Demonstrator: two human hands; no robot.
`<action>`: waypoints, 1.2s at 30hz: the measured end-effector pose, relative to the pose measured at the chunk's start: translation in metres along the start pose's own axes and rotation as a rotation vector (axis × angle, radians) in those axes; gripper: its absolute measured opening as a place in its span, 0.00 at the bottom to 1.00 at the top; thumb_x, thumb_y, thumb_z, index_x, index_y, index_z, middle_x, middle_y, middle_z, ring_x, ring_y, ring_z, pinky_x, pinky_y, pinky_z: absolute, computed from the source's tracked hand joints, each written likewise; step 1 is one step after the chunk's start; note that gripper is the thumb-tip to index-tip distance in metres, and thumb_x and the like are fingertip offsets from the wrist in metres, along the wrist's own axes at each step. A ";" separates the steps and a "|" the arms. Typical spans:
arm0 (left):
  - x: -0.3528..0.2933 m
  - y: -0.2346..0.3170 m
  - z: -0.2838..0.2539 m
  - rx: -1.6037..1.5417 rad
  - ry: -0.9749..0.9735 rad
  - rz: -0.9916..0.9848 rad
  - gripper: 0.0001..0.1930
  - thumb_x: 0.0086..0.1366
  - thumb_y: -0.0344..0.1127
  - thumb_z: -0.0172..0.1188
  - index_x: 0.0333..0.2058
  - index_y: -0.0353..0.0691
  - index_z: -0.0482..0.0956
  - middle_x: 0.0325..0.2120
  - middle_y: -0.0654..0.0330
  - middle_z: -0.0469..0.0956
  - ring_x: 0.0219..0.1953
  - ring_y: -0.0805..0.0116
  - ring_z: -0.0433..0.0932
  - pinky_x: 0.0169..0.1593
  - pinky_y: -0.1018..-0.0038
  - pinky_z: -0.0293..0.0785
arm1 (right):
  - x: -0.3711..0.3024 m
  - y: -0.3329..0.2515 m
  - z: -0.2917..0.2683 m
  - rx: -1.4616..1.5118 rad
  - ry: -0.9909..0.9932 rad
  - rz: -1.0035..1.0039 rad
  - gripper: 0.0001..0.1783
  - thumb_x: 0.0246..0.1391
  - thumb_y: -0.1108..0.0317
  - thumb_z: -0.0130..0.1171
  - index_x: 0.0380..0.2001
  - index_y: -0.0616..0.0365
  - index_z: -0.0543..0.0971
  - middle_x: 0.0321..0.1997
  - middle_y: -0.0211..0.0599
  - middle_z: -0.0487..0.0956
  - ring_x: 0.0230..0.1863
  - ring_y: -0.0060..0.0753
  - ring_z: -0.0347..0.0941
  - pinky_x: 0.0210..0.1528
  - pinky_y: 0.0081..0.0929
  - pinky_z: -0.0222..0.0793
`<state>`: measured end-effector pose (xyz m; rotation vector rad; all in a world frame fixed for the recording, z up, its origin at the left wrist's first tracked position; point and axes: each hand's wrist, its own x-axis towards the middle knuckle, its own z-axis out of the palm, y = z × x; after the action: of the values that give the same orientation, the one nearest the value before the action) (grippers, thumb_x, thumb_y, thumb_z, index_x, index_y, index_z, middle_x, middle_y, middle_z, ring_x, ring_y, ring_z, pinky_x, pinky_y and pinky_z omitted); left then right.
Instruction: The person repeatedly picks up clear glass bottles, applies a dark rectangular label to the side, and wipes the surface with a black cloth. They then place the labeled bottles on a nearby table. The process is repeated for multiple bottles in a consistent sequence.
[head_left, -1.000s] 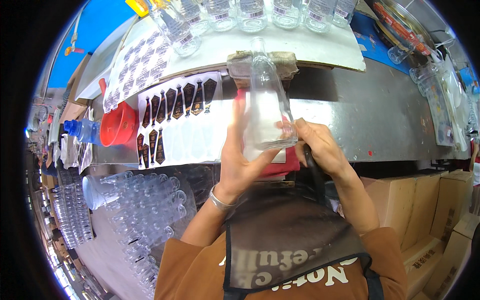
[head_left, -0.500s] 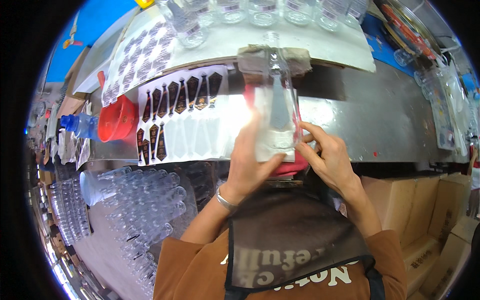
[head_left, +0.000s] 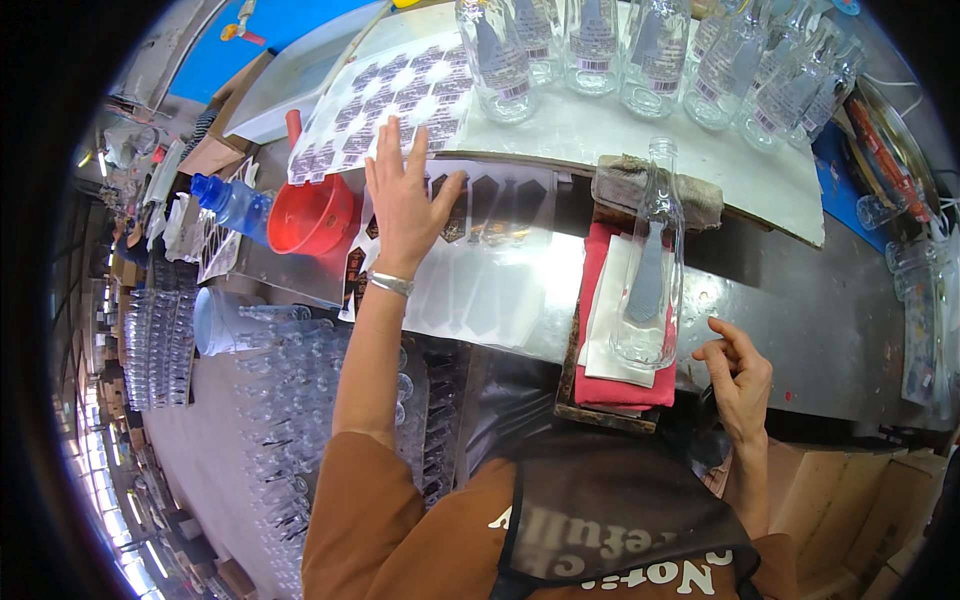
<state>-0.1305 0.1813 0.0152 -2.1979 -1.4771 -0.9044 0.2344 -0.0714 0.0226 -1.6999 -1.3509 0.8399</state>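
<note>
My left hand (head_left: 405, 205) is open with fingers spread, hovering over or touching the sheet of dark tie-shaped stickers (head_left: 480, 290). Its fingertips overlap the edge of a white sheet of printed labels (head_left: 385, 95). A clear glass bottle (head_left: 668, 290) lies on a white cloth (head_left: 602, 340) and a red cloth (head_left: 592, 270), its neck across a folded grey cloth (head_left: 700, 200). A grey tie-shaped sticker (head_left: 645, 285) shows on the bottle. Right of the bottle's base, my right hand (head_left: 738, 385) is apart from it, fingers loosely bent, nothing seen in them.
Several labelled glass bottles (head_left: 590, 50) stand on the white board (head_left: 770, 195) at the back. A red dipper (head_left: 310, 218) and a blue plastic bottle (head_left: 235, 205) are at the left. Many glass bottles (head_left: 290, 410) fill the lower left; cardboard boxes (head_left: 840, 500) stand at the lower right.
My left hand has left the bottle and swung left to the sticker sheet. My right hand has drawn back from the bottle's side. The whole view has shifted toward the left.
</note>
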 end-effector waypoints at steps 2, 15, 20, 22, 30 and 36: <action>0.003 0.003 0.009 0.014 0.020 0.044 0.24 0.62 0.40 0.68 0.56 0.41 0.77 0.66 0.47 0.65 0.68 0.45 0.62 0.68 0.55 0.57 | -0.001 0.000 0.003 -0.018 -0.004 -0.016 0.18 0.64 0.70 0.58 0.55 0.67 0.77 0.31 0.33 0.82 0.31 0.15 0.76 0.33 0.15 0.68; 0.000 0.138 -0.059 -1.143 -0.134 -0.390 0.09 0.68 0.29 0.62 0.44 0.32 0.84 0.41 0.58 0.85 0.40 0.74 0.81 0.47 0.79 0.76 | 0.007 -0.013 0.035 -0.299 0.041 -0.443 0.41 0.45 0.68 0.73 0.64 0.61 0.70 0.29 0.40 0.80 0.22 0.38 0.76 0.29 0.34 0.73; -0.018 0.202 -0.079 -0.610 -0.126 0.219 0.11 0.57 0.23 0.68 0.39 0.40 0.84 0.45 0.55 0.84 0.47 0.57 0.83 0.51 0.68 0.76 | 0.003 -0.028 0.035 -0.320 0.022 -0.367 0.40 0.45 0.65 0.74 0.61 0.65 0.71 0.27 0.38 0.79 0.24 0.40 0.77 0.30 0.34 0.74; -0.038 0.209 -0.085 -0.589 -0.271 0.233 0.11 0.56 0.26 0.70 0.39 0.41 0.85 0.50 0.55 0.83 0.55 0.54 0.79 0.58 0.64 0.72 | 0.003 -0.031 0.033 -0.309 0.006 -0.359 0.40 0.44 0.66 0.74 0.61 0.66 0.71 0.27 0.38 0.79 0.25 0.41 0.78 0.30 0.35 0.74; -0.036 0.193 -0.079 -0.716 -0.385 0.207 0.20 0.59 0.34 0.68 0.51 0.43 0.82 0.67 0.42 0.64 0.69 0.44 0.62 0.69 0.53 0.57 | 0.005 -0.018 0.033 -0.259 0.001 -0.355 0.40 0.43 0.68 0.74 0.61 0.66 0.71 0.29 0.41 0.80 0.26 0.40 0.79 0.30 0.35 0.74; -0.054 0.200 -0.058 -0.812 -0.354 0.057 0.28 0.59 0.33 0.68 0.60 0.42 0.76 0.66 0.40 0.62 0.66 0.42 0.66 0.65 0.57 0.65 | 0.009 -0.004 0.033 -0.104 -0.025 -0.323 0.41 0.43 0.69 0.74 0.62 0.62 0.72 0.30 0.40 0.78 0.24 0.33 0.74 0.28 0.30 0.71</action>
<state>0.0196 0.0288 0.0353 -3.0932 -1.3068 -1.3140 0.2058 -0.0567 0.0110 -1.4956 -1.6556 0.6166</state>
